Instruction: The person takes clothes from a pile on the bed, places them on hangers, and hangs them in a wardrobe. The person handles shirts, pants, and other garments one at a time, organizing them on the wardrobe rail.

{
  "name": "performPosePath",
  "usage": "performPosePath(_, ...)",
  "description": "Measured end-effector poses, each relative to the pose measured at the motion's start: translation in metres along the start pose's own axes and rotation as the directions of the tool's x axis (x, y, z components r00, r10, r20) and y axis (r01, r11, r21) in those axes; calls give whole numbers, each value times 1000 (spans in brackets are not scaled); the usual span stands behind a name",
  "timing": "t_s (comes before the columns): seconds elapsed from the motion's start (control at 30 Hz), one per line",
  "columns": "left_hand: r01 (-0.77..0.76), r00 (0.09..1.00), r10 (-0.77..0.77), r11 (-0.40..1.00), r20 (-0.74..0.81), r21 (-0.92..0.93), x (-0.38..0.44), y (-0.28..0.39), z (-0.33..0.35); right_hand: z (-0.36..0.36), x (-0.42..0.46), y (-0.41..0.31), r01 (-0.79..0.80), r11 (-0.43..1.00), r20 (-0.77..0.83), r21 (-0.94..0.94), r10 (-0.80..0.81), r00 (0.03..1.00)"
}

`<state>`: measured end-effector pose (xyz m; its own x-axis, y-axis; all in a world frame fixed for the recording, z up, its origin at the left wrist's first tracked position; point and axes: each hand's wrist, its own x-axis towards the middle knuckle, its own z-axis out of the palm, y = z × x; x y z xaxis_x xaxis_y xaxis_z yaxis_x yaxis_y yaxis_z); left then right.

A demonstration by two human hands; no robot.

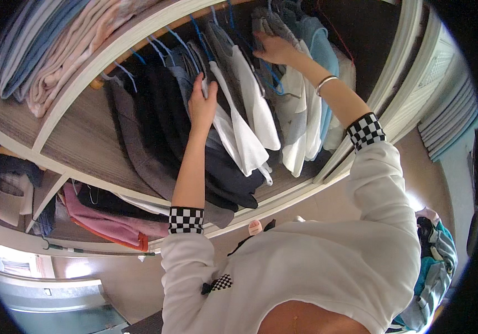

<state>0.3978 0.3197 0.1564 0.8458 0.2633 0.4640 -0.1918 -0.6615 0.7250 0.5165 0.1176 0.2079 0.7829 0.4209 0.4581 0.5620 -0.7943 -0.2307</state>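
Clothes hang from blue hangers on a wooden rail (136, 44) inside a wardrobe. My left hand (202, 102) reaches in among them, thumb and index finger apart, with a strip of light grey cloth (205, 84) between them. White garments (243, 142) hang just right of it, dark garments (161, 112) to its left. Farther right, my right hand (278, 48) is against a grey garment (270, 21) near the top; whether its fingers grip the cloth is unclear. A blue hanger (275, 85) shows below that hand, and a light blue garment (320, 46) hangs beyond it.
Folded bedding (61, 50) fills a compartment at upper left. A pink garment (101, 215) lies in a lower compartment beside other clothes. The sliding door's edge (382, 83) borders the right side. A heap of clothes (435, 267) stands behind me at right.
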Motion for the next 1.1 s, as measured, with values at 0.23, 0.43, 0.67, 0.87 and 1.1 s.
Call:
performPosePath(0.23, -218, 974, 226, 955, -16, 201, -5, 16, 26, 24, -9, 19, -152, 940, 85, 307, 132, 988)
performPosePath(0.43, -313, 947, 320, 938, -25, 151, -20, 16, 29, 46, -6, 12, -300, 498, 247, 814, 170, 954)
performPosePath(0.67, -363, 930, 363, 932, -62, 3, -56, 17, 3, 8, 1, 3, -161, 138, 131, 977, 205, 970)
performPosePath(0.87, -333, 939, 329, 942, -103, -30, -87, 14, -25, 25, -79, -37, -100, 160, 47, 982, 306, 951)
performPosePath(1.1, 43, 984, 75, 778, 162, -627, -120, 48, -26, 15, -213, -107, -190, 114, 153, 975, 275, 949)
